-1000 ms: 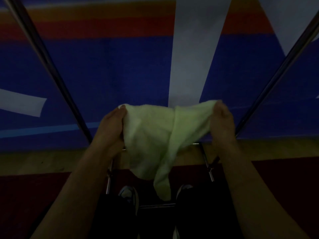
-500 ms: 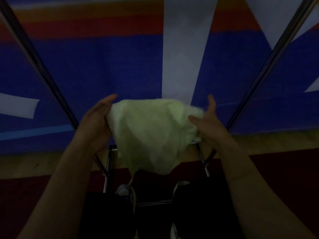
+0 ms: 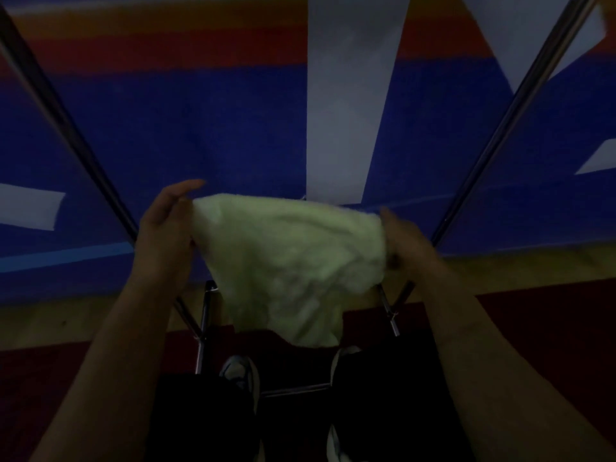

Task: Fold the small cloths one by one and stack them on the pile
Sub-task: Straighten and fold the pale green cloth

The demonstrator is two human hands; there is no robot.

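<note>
head view: small cloth [image 3: 293, 261], pale yellow-green, soft napped surface, rumpled, not yet folded flat; held in the air between both hands, its upper edge stretched roughly level from one hand to the other, the rest sagging to a rounded lower point that hangs above the person's dark trousers [image 3: 383, 411] and shoes [image 3: 238, 370]. no pile of folded cloths in frame. no brand, label or legible writing on the cloth or the backdrop. left hand [image 3: 165, 235]: raised at the cloth's left upper corner, palm turned toward the cloth, fingers long and mostly straight, corner caught at the thumb side; forearm rises from the lower left. right hand [image 3: 405, 246]: motion-blurred, at the cloth's right edge, fingers bent around the fabric; exact grip cannot be told. behind: blue banner [image 3: 200, 128] with white, red and orange bands; two slanted metal poles [image 3: 520, 105]; metal frame bars [image 3: 203, 328] near the feet; dark red floor [image 3: 66, 371].
</note>
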